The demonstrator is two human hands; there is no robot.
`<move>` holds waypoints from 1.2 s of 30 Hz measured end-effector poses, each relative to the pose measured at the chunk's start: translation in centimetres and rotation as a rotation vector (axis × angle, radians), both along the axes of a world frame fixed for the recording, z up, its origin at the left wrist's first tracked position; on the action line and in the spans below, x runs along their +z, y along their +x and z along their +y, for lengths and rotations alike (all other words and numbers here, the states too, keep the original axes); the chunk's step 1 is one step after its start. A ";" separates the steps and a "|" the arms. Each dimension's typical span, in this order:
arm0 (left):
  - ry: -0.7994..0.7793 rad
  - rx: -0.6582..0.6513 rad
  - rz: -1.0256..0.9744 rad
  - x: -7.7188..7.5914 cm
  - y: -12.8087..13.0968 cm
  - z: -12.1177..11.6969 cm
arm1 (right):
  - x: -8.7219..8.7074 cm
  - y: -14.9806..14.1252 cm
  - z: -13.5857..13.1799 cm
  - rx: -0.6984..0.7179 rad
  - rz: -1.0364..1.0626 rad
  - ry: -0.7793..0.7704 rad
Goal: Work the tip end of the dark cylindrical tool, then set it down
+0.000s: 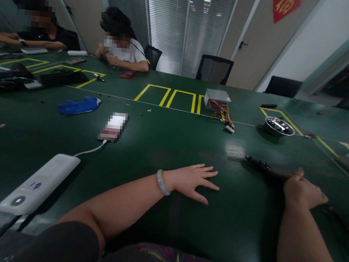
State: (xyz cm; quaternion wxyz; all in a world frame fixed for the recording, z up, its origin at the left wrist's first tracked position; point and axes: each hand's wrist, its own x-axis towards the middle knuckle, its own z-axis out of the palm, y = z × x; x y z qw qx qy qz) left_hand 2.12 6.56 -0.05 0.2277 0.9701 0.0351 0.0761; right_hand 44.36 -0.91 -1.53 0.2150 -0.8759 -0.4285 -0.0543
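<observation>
My left hand (194, 182) lies on the green table (166, 146) with its fingers spread, holding nothing. A pale bangle (162, 182) circles that wrist. On the right, my right hand (303, 190) is closed around a dark, long, thin object (259, 162). Its far end points left and shows small knobbly parts; blur hides its exact kind. A dark cord (342, 225) runs away to the lower right of this hand. Beyond the object sits a shiny metal bowl (279, 126).
A power supply unit (217, 97) with coloured cables stands farther back. To the left are a blue glove (80, 105), a phone (113, 126) and a white power bank (40, 182) cabled to it. Two people sit across the table at the far left, with chairs (214, 69) behind.
</observation>
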 end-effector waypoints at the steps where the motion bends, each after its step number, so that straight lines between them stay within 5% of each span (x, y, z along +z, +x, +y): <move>1: 0.007 0.007 -0.010 0.0 0.1 0.0 | 0.1 -1.0 0.2 -0.145 -0.020 -0.029; 3: 0.019 0.011 -0.041 0.0 0.3 0.0 | 0.4 -3.7 0.9 -0.279 -0.044 -0.103; 12: 0.007 -0.098 -0.227 0.0 1.1 -1.2 | 0.9 -21.9 2.6 0.381 0.033 -0.066; 17: 0.153 -0.055 -0.312 -0.8 0.5 -1.1 | 1.3 -27.6 1.7 0.674 0.314 -0.030; 23: 0.157 -0.003 -0.347 0.3 0.6 -1.0 | 2.9 -26.4 1.4 0.896 0.690 0.030; 27: 0.164 0.273 -0.310 1.2 0.5 -0.7 | 5.0 -22.4 0.8 0.898 0.702 0.040; 31: 0.166 0.435 -0.220 1.1 0.7 -0.5 | 6.2 -17.6 -0.8 0.735 0.553 -0.206; 36: 0.195 0.480 -0.148 0.4 1.4 -0.3 | 5.4 -15.2 -2.5 0.722 0.359 -0.507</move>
